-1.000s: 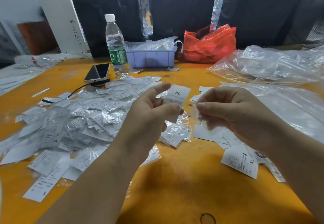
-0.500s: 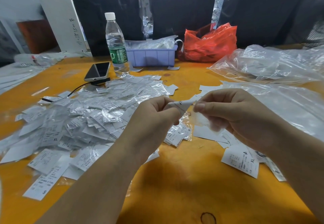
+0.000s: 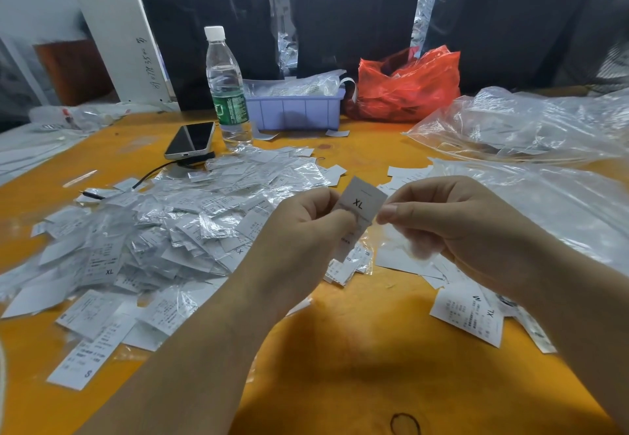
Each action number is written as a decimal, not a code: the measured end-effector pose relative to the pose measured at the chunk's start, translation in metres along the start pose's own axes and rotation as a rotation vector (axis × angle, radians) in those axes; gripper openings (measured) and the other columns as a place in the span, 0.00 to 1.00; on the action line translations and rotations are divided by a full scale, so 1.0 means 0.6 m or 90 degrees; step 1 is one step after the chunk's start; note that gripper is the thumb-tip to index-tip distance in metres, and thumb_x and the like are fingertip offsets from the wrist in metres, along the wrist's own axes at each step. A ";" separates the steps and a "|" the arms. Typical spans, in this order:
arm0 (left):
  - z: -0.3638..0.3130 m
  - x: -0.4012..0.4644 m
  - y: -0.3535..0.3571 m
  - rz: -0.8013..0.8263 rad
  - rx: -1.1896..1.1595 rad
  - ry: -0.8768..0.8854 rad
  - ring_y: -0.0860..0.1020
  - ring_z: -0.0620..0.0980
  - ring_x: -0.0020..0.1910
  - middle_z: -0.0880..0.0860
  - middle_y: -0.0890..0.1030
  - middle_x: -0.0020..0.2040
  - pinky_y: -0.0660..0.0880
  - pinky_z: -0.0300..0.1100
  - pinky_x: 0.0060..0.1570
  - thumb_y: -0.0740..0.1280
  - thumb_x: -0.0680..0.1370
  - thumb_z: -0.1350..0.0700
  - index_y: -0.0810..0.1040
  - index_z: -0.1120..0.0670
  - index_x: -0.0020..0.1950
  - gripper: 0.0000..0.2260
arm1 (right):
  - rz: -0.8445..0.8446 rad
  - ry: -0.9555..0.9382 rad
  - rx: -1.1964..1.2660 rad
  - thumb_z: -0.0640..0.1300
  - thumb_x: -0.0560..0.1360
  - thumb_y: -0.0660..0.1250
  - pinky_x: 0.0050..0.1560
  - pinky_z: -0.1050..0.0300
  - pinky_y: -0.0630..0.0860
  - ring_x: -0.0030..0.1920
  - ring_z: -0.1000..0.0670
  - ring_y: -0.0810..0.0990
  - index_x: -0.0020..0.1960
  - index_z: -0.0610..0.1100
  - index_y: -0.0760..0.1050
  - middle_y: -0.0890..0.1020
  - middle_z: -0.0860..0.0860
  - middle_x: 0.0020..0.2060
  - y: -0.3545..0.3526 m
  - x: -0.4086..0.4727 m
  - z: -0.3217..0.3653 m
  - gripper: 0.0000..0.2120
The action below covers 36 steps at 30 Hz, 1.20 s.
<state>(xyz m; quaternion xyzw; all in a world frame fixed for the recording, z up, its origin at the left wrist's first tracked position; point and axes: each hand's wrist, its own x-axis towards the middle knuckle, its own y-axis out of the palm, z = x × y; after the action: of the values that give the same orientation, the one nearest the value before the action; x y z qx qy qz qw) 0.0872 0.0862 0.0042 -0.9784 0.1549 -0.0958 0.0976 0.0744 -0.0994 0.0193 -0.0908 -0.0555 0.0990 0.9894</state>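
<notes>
Head cam, looking down at an orange tabletop (image 3: 340,359), with both hands up in the middle of the shot. The left hand (image 3: 303,233) has its thumb and curled fingers pinching a white XL label (image 3: 360,201), which sits tilted, print toward the camera, just above the tabletop. The right hand (image 3: 463,230) is pinched too, thumb and forefinger tight against the label's 3 o'clock edge. It's gripping a small clear sleeve (image 3: 408,247) that hangs filmy and blurred under its fingers. I can't tell whether the label's bottom end is inside the sleeve or only next to it.

From the hands:
- 9 o'clock: big pile of bagged labels (image 3: 163,230) spread out
- 4 o'clock: a few loose labels (image 3: 468,315) lying flat, one also marked XL
- 11 o'clock: phone (image 3: 190,140) face up, cable running off it, and a water bottle (image 3: 226,94) standing upright just beside it
- 12 o'clock: purple tray (image 3: 296,112), with a red plastic bag (image 3: 408,83) touching its right end
- 2 o'clock: heap of clear plastic bags (image 3: 527,128)
</notes>
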 end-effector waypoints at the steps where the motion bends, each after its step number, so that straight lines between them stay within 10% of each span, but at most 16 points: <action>1: -0.001 0.000 0.000 0.002 -0.003 0.003 0.72 0.38 0.28 0.41 0.76 0.29 0.67 0.27 0.28 0.65 0.78 0.59 0.81 0.50 0.41 0.09 | 0.000 0.001 -0.002 0.46 0.63 0.72 0.27 0.64 0.68 0.26 0.53 0.68 0.40 0.36 0.82 0.73 0.48 0.26 0.000 0.000 0.000 0.13; 15: 0.004 0.003 -0.011 -0.017 0.052 0.021 0.68 0.40 0.22 0.43 0.73 0.26 0.64 0.26 0.24 0.63 0.77 0.63 0.81 0.63 0.46 0.08 | -0.020 -0.015 -0.008 0.44 0.67 0.72 0.27 0.63 0.69 0.26 0.53 0.69 0.41 0.37 0.83 0.74 0.49 0.25 -0.003 0.001 0.002 0.09; 24: 0.000 0.003 -0.006 -0.001 0.125 0.040 0.70 0.48 0.30 0.64 0.74 0.38 0.71 0.38 0.31 0.61 0.68 0.51 0.78 0.68 0.47 0.20 | -0.006 -0.018 -0.028 0.48 0.64 0.72 0.28 0.63 0.68 0.26 0.54 0.69 0.46 0.35 0.83 0.73 0.51 0.25 0.000 0.002 -0.001 0.17; 31: -0.001 -0.002 -0.003 0.022 0.104 0.012 0.64 0.40 0.21 0.45 0.66 0.24 0.61 0.26 0.22 0.65 0.77 0.57 0.77 0.69 0.42 0.14 | 0.018 -0.018 -0.009 0.45 0.65 0.71 0.27 0.65 0.68 0.26 0.56 0.69 0.43 0.36 0.83 0.73 0.51 0.25 0.005 0.000 -0.001 0.13; 36: -0.009 -0.006 0.001 0.049 0.111 0.026 0.64 0.49 0.29 0.55 0.67 0.30 0.59 0.39 0.28 0.63 0.71 0.52 0.75 0.67 0.40 0.16 | 0.026 -0.019 -0.025 0.47 0.65 0.72 0.27 0.65 0.68 0.27 0.54 0.69 0.43 0.35 0.83 0.75 0.48 0.27 0.006 -0.001 -0.004 0.15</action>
<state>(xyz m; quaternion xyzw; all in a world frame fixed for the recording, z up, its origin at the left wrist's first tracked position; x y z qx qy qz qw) 0.0824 0.0863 0.0086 -0.9574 0.1857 -0.1246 0.1825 0.0735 -0.0964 0.0159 -0.1097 -0.0706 0.1196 0.9842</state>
